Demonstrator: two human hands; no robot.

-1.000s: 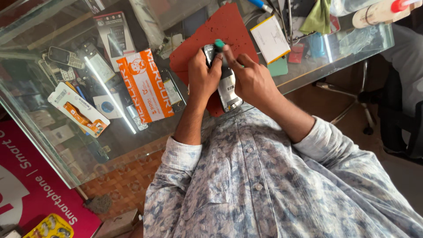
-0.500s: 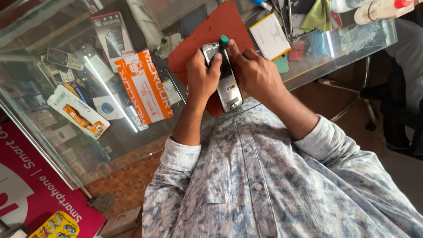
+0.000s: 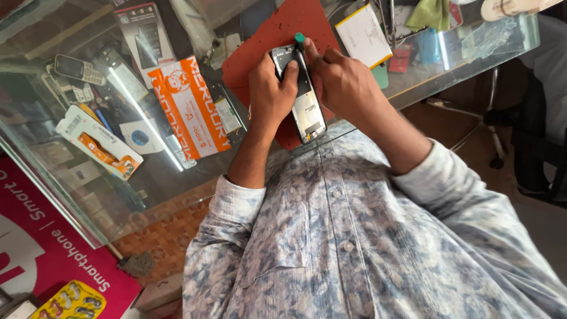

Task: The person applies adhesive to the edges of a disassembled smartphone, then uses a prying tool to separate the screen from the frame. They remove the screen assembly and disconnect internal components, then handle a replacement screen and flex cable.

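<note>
Display case: a glass counter (image 3: 88,195) holds old handsets, boxed accessories and an orange-and-white carton (image 3: 189,106) under its top; much of the stock is blurred by glare.
Work surface: a red mat (image 3: 260,53) lies on the glass, partly covered by both hands.
Phone: an opened mobile phone (image 3: 304,103), back off, is held upright over the mat near the counter's edge.
Left hand: the left hand (image 3: 269,97) wraps the phone's side, fingers curled shut around it, thumb across its upper part.
Right hand: the right hand (image 3: 339,82) pinches a green-tipped tool (image 3: 300,39) against the phone's top edge.
Hidden: the tool's shaft and the phone's upper half are covered by fingers.
Cut off: a white battery pack (image 3: 366,35) and a green cloth (image 3: 428,13) lie beyond, at the frame's top.
</note>
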